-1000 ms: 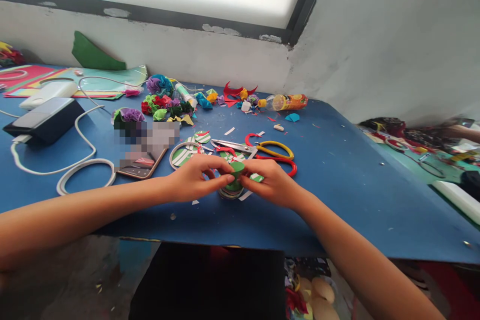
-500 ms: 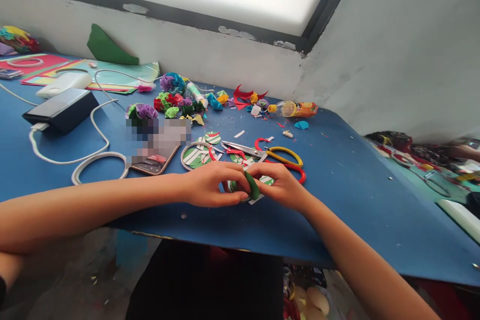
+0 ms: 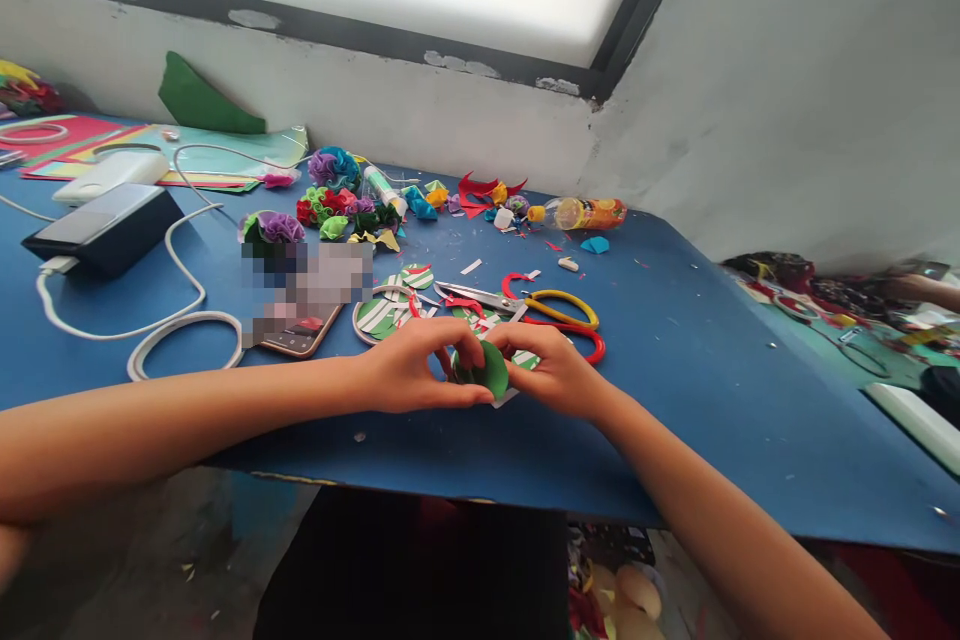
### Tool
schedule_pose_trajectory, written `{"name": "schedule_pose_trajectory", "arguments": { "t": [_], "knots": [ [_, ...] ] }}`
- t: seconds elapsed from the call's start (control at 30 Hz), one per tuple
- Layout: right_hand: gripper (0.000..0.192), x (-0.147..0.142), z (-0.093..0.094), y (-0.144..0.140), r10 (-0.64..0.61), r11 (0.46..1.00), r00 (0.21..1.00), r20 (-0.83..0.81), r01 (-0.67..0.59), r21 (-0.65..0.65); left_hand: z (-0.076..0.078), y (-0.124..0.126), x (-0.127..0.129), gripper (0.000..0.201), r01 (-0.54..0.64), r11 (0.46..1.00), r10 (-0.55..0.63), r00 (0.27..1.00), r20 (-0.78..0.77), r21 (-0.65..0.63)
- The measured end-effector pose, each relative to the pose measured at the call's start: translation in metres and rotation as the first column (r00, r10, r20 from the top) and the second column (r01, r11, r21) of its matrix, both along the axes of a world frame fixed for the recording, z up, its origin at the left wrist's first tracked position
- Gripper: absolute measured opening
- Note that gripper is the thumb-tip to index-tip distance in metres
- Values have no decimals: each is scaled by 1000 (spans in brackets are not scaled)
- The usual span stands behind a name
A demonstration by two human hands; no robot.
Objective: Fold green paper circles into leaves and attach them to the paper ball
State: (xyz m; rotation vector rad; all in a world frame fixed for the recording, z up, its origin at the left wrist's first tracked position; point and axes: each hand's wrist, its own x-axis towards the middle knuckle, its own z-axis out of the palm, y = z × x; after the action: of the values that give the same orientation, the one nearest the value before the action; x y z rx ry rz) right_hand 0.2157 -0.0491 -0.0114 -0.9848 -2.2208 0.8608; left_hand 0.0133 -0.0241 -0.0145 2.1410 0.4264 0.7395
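Observation:
Near the front edge of the blue table, my left hand (image 3: 420, 365) grips a small round of green paper (image 3: 493, 370) between thumb and fingers. My right hand (image 3: 555, 370) pinches the right side of the same green paper circle. More layers seem to lie behind it, but the fingers hide them. Just beyond my hands lie scissors (image 3: 566, 308) with one yellow and one red handle. Green-and-white striped paper pieces (image 3: 382, 312) and red and white scraps are spread around them. A phone (image 3: 304, 332), partly blurred out, rests left of the paper pieces.
Crumpled paper flowers (image 3: 330, 205), a glue stick (image 3: 384, 190) and an orange-labelled bottle (image 3: 589, 213) stand toward the back. On the left are a dark box-shaped device (image 3: 105, 230), a white cable (image 3: 169, 245) and coloured sheets (image 3: 281, 148). The table's front edge (image 3: 360, 488) runs close to my forearms.
The green paper circle has turned from nearly edge-on to showing its flat face. Both hands stay close together around it, while the view has shifted slightly.

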Motion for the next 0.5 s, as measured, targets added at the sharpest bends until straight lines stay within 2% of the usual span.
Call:
{"name": "schedule_pose_trajectory", "arguments": {
  "t": [0.2,0.4,0.5],
  "knots": [
    [15,-3,0,-1,-48,999,999,25,48,26,-2,-2,1,43,-72,994,73,997,5,-83],
    [19,-2,-1,-1,-130,989,992,7,129,67,-3,-3,-2,21,-87,993,89,996,25,-82],
    [20,-2,-2,0,-187,977,982,-23,188,105,-6,-1,-4,24,-97,987,104,993,50,-131]
  ]
}}
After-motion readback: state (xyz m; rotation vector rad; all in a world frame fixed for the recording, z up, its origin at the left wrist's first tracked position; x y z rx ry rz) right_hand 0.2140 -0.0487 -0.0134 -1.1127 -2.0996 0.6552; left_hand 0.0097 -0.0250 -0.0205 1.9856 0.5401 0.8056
